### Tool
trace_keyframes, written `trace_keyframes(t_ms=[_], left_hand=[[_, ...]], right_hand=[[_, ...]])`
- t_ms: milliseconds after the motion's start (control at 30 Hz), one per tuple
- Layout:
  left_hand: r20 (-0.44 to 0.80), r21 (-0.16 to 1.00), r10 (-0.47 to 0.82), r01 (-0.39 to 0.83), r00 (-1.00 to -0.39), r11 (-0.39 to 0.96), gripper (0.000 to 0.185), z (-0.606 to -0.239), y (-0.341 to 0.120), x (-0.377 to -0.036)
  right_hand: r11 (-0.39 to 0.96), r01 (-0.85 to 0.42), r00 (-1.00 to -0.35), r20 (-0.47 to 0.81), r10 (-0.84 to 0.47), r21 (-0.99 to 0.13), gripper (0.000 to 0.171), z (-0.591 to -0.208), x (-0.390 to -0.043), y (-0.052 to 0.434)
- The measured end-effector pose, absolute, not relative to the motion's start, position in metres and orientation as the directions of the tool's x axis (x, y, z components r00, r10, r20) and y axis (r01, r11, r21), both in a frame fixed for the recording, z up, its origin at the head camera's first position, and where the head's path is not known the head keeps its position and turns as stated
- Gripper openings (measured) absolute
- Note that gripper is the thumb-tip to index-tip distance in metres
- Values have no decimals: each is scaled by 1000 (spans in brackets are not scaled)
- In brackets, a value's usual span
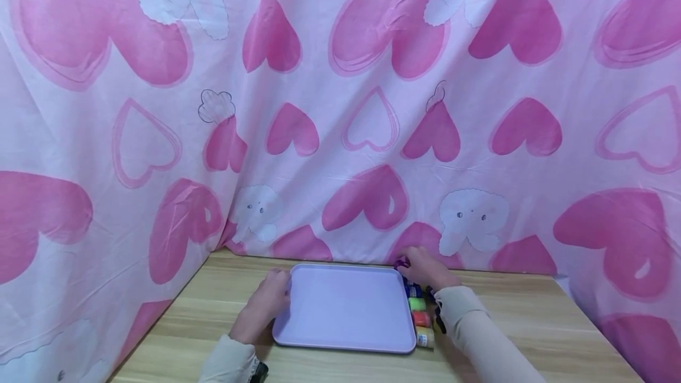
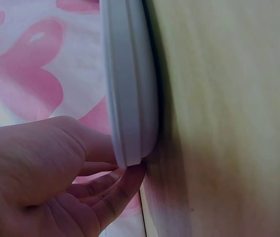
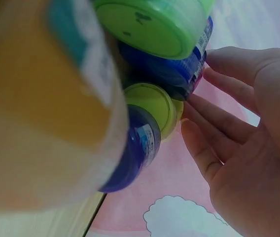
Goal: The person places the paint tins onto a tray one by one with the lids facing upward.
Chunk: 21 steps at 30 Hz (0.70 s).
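A lilac tray (image 1: 346,306) lies flat on a wooden table (image 1: 521,306). My left hand (image 1: 276,288) is at its left rim. In the left wrist view the thumb and fingers (image 2: 125,182) pinch the tray rim (image 2: 130,89). A row of small paint jars (image 1: 420,315) stands along the tray's right edge: blue, green, red, yellow. My right hand (image 1: 417,268) is at the row's far end. In the right wrist view its straight fingers (image 3: 214,123) touch a blue jar (image 3: 174,74) below a green lid (image 3: 145,24). A blurred yellow jar (image 3: 41,113) fills the near left.
A pink cloth with hearts (image 1: 340,105) hangs close behind the table and along its left and right sides. Bare wood (image 1: 532,336) shows to the right of the jars and in front of the tray.
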<state>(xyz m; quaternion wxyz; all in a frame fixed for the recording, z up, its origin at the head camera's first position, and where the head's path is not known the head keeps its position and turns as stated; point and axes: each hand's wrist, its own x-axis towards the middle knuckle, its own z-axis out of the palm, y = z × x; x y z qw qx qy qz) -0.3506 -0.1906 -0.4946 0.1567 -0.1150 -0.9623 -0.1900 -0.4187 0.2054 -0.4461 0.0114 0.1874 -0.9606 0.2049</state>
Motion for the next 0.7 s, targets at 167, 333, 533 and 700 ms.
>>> trace_keyframes(t_ms=[167,333,533,700], left_hand=[[270,386,126,227,-955,894,13,-470,-182,-333],[247,378,115,205,-962,903,16,-469,-183,-334],[256,386,118,213,-959,898,12,-472,-185,-338],[265,393,126,227,-956,891,14,-470,-184,-333]], right_hand=[[844,-379,-925,117,-363,-379,17,-446,-420,202],[848,-364,-931,131,-340,-385,15,-444,-419,199],[849,-320,-947,135,-290,-420,23,-443,-418,198],[862,-299,-954,136,-266,-410,26,-449,-421,199]])
